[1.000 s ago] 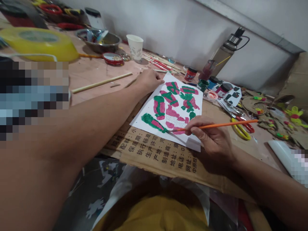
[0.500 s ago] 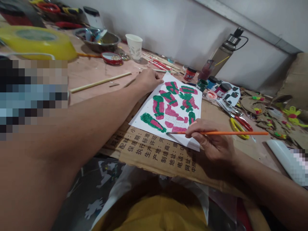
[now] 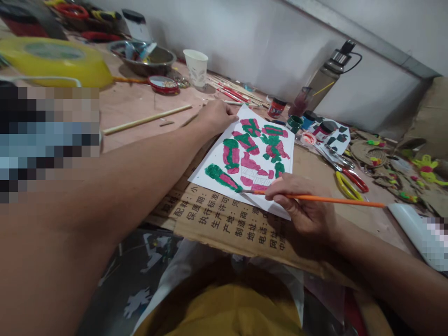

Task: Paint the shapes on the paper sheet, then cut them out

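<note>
Paper sheet: centre of the frame, lying askew on flattened cardboard, itself on the counter. Sheet carries green and magenta patches; a hatched section near its lower middle is unpainted.

Left grip: at the sheet's upper-left corner, fingers bent and close together, fingertips at the edge. Cannot tell whether paper is pinched or only pressed down.

Right grip: closed on the orange paintbrush, thumb and fingers together around the handle, no visible gap. Brush lies at a low slant, handle end toward right of frame, tip at the green patch near the sheet's lower edge.

Handling, judged: sheet light, thin, flexible; likely to slide or crease if dragged, and wet paint could smear. Best held by bare white margins or corners. Brush light, handle stiff and slender, probably smooth; bristles soft. Suitable hold is a pinch on the handle ahead of its middle, clear of the bristles.

Nearby: open green paint jar just beyond the sheet's upper-right corner; scissors with red and yellow handles, right of centre; paper cup upright, upper middle of frame.
</note>
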Demonstrator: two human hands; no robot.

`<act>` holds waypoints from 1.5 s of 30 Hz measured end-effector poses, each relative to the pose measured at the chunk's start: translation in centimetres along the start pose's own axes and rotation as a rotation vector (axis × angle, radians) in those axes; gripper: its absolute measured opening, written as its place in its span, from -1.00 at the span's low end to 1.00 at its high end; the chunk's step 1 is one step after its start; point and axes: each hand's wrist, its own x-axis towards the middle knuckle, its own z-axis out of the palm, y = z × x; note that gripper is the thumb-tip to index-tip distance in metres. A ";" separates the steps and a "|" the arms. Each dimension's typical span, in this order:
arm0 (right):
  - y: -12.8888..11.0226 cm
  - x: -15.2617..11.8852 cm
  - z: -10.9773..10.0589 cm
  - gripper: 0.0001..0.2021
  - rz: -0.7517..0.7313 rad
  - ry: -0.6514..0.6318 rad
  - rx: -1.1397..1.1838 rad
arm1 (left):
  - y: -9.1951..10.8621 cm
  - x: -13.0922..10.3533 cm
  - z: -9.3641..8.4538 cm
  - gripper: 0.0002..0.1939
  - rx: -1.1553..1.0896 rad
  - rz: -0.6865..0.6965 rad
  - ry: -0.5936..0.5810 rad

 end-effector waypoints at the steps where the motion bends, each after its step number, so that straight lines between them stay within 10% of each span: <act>1: 0.1 0.0 0.1 -0.76 -0.010 0.007 -0.016 | 0.0 0.0 0.0 -0.79 -0.004 -0.003 -0.003; 45: 0.3 -0.5 -0.4 -0.80 -0.031 -0.009 0.043 | -0.2 0.1 0.1 -0.82 -0.053 -0.003 0.009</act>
